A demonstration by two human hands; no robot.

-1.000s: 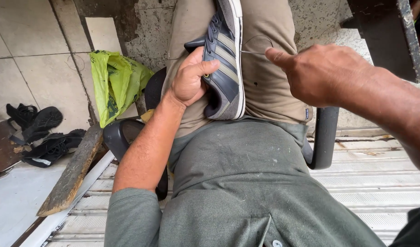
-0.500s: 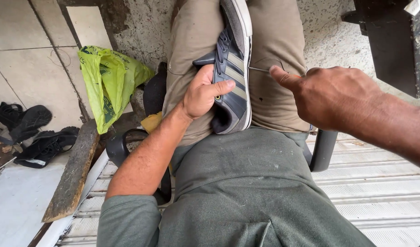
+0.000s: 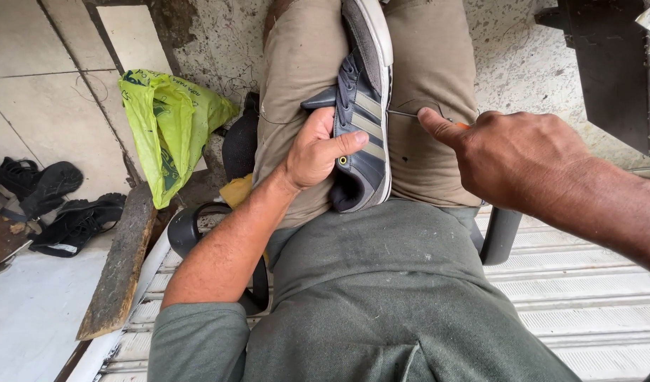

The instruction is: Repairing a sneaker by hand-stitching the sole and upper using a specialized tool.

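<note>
I see my left hand [image 3: 316,152] grasping the dark blue striped sneaker [image 3: 362,120] that lies sole-edge up along my tan-trousered lap [image 3: 431,85], thumb across its side. At three o'clock of the shoe, my right hand [image 3: 512,159] is clenched on a thin metal needle tool [image 3: 404,113] touching the sole rim. Open concrete floor [image 3: 509,42] lies at twelve o'clock; a yellow-green plastic bag [image 3: 169,120] crowds nine o'clock.
</note>
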